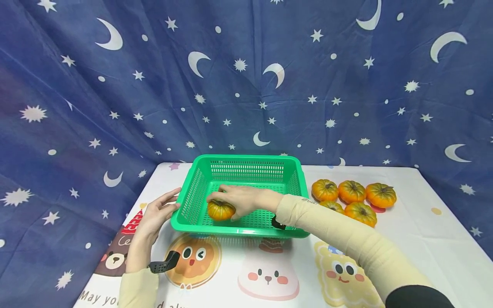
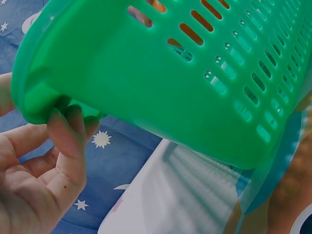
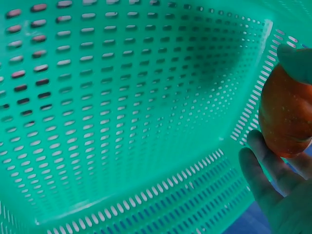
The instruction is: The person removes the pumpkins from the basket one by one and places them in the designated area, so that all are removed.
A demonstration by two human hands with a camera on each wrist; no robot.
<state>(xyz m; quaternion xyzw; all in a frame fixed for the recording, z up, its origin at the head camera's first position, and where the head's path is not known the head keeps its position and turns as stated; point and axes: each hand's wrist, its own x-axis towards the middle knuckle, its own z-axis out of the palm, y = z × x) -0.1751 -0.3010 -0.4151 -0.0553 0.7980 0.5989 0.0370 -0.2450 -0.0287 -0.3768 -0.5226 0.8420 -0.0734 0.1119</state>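
Note:
A green plastic basket point(image 1: 240, 232) with slotted walls stands at the back of the table. Inside its left part, my right hand point(image 1: 243, 200) grips a small orange-and-green pumpkin point(image 1: 221, 211). The right wrist view has this pumpkin point(image 3: 285, 114) at its right edge, the fingers point(image 3: 265, 168) beneath it and the basket's perforated floor beside it. My left hand point(image 1: 155, 216) is at the basket's left rim. Seen from the left wrist, that hand point(image 2: 46, 170) holds the rim, its curled fingers tucked under the edge; part of the thumb side is cut off.
Several more pumpkins point(image 1: 351, 192) sit in a cluster on the table to the right of the basket, partly behind the right sleeve point(image 1: 343, 229). A white tablecloth point(image 1: 416, 239) with cartoon prints covers the table. Behind it hangs a blue curtain point(image 1: 231, 107) with moons and stars.

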